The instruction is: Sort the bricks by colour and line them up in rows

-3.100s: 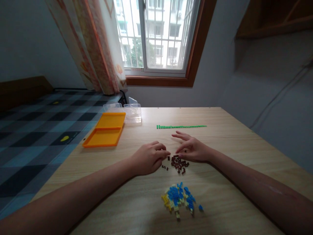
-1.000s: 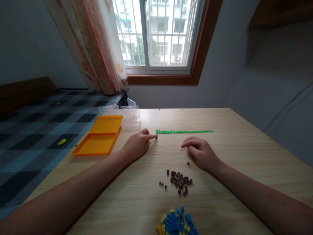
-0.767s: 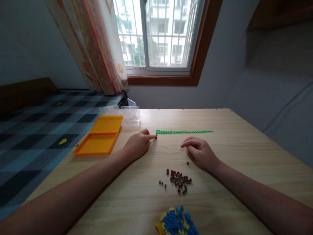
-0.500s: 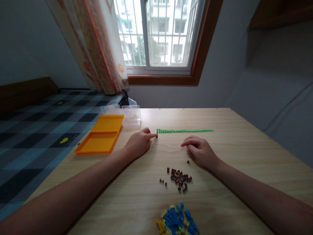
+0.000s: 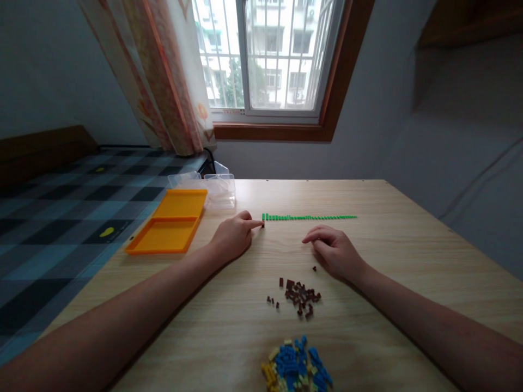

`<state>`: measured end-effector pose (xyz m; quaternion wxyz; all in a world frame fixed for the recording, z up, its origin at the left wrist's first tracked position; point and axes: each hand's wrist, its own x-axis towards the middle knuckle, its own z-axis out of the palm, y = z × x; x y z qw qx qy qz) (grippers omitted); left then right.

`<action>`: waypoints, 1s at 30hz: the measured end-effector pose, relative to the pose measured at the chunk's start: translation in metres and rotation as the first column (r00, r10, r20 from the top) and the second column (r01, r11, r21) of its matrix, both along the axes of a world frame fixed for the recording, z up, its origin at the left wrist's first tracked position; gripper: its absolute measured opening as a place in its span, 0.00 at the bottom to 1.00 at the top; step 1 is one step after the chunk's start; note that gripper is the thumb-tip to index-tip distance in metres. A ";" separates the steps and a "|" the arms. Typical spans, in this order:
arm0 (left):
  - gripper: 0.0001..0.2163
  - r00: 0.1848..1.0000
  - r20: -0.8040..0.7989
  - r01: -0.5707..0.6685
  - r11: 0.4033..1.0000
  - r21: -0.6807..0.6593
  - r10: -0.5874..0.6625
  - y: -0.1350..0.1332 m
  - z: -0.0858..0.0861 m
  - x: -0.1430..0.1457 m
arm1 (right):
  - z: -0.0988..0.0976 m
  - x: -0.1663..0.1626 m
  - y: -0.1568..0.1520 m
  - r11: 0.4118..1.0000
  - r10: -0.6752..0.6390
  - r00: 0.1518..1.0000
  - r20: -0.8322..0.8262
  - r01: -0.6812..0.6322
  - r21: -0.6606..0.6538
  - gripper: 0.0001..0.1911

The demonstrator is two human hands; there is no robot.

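Below a bright window, two bare forearms reach out over a pale wooden table. On the left, the left hand lies on the tabletop with its forefinger stretched out and the other fingers curled under; the fingertip presses on a tiny brown brick just under the left end of a long, thin row of green bricks. The brown brick sits touching or almost touching that end of the row; which one is too small to tell. Nothing is gripped in this hand. To the right, the right hand rests palm down, its fingers loosely curled and holding nothing, below the middle of the green row. A single brown brick lies just beside its thumb side. Closer to the person, a small scattered pile of brown bricks lies between the two forearms. Nearer still, at the bottom edge, sits a heap of blue and yellow bricks. At the far left of the table lies an open orange tray, with clear plastic boxes just behind it.
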<state>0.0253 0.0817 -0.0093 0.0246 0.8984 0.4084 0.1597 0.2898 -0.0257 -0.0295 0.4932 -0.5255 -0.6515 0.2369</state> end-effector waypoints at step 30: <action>0.17 0.884 0.176 0.437 0.899 0.011 -0.432 -0.018 0.012 0.002 | 0.023 -0.006 -0.024 0.857 0.428 0.742 0.516 -0.514 0.029 0.19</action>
